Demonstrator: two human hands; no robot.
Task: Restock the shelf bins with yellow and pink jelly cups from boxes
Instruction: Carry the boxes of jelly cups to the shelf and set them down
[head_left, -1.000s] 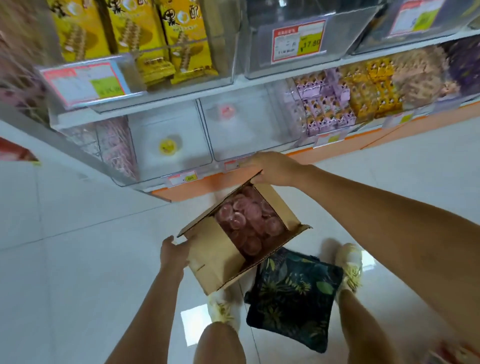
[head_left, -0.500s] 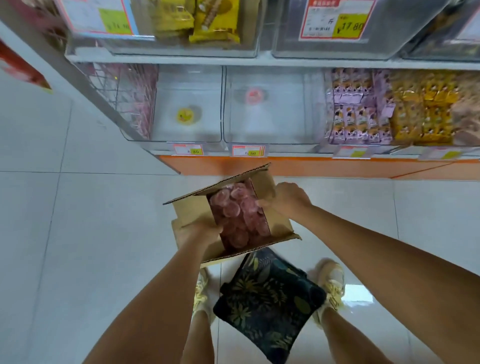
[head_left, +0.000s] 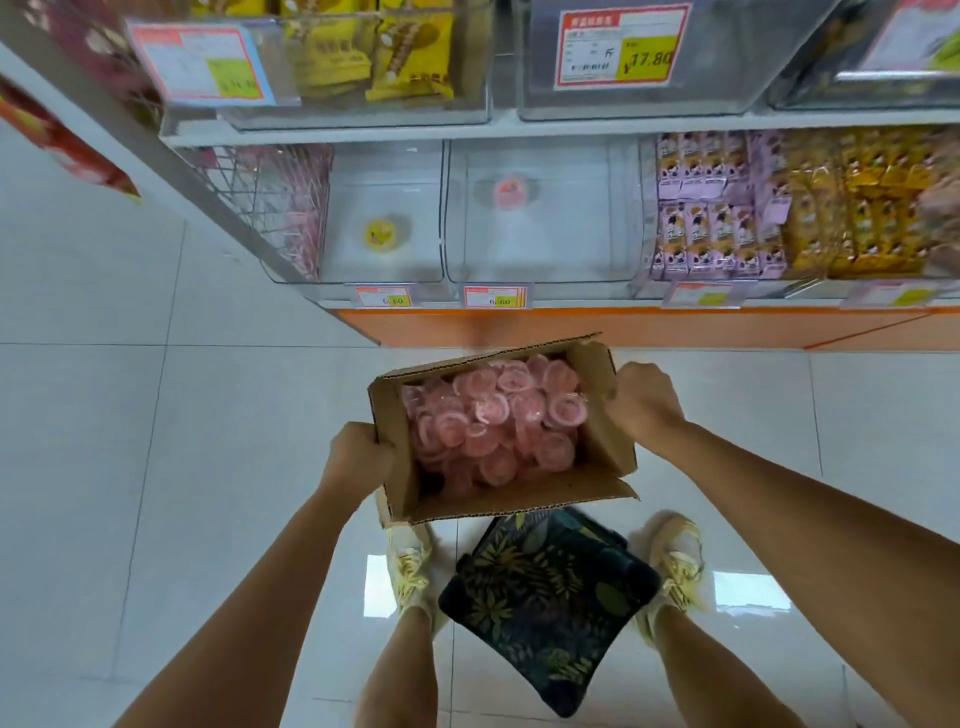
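An open cardboard box (head_left: 597, 441) full of pink jelly cups (head_left: 493, 421) is held over the floor in front of the bottom shelf. My left hand (head_left: 358, 457) grips its left wall and my right hand (head_left: 644, 400) grips its right flap. On the bottom shelf a clear bin (head_left: 384, 270) holds a single yellow jelly cup (head_left: 382, 234). Beside it on the right, another clear bin (head_left: 540, 270) holds a single pink jelly cup (head_left: 506, 192).
A dark leaf-patterned cushion (head_left: 545, 597) lies on the white tiled floor between my feet. Bins of purple snack packs (head_left: 711, 208) and yellow snack packs (head_left: 857, 208) stand to the right. The upper shelf carries more bins with price tags (head_left: 618, 47). The shelf has an orange base (head_left: 623, 327).
The box has turned from tilted to level and its opening now faces up. My hands shifted to its two sides, and the view came closer to the bottom shelf.
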